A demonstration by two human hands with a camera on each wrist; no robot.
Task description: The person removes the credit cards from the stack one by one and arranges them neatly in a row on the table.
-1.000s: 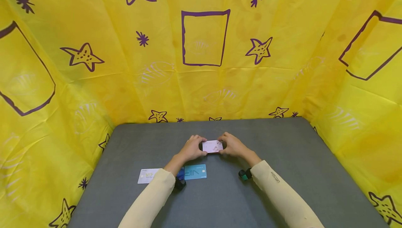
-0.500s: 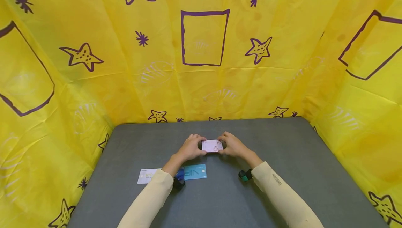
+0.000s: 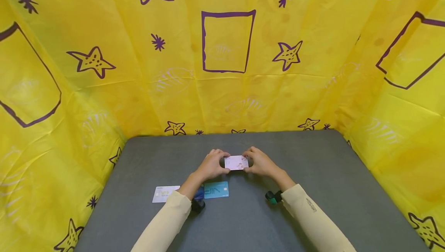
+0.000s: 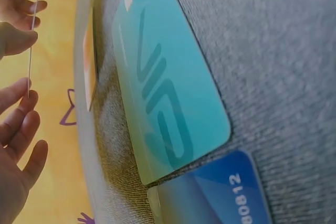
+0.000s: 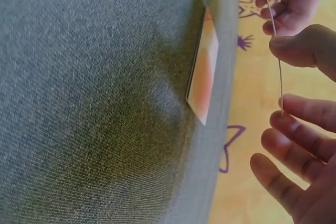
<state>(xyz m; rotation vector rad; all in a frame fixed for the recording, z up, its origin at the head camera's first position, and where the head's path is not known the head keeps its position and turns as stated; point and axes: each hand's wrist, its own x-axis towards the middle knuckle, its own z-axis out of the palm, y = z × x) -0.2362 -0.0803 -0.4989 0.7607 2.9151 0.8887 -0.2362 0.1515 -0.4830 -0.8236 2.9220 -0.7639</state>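
Head view: the left hand (image 3: 213, 164) and right hand (image 3: 261, 163) pinch a pale pink rectangular card (image 3: 236, 163) by its ends, above a grey cloth-covered table (image 3: 313, 202); yellow starfish-printed fabric (image 3: 222, 97) encloses it. A white card (image 3: 162, 194) lies flat, seemingly dealt with. Left wrist view: so do a turquoise card (image 4: 163, 87) and blue card (image 4: 220, 192). Right wrist view: an orange-and-white card (image 5: 203, 72) lies apart from the pinched one, apparently not yet set down.

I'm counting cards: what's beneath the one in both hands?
Another card, orange and white, lies on the grey table, as both wrist views show. In the head view the held card hides it, so its full design can't be seen.
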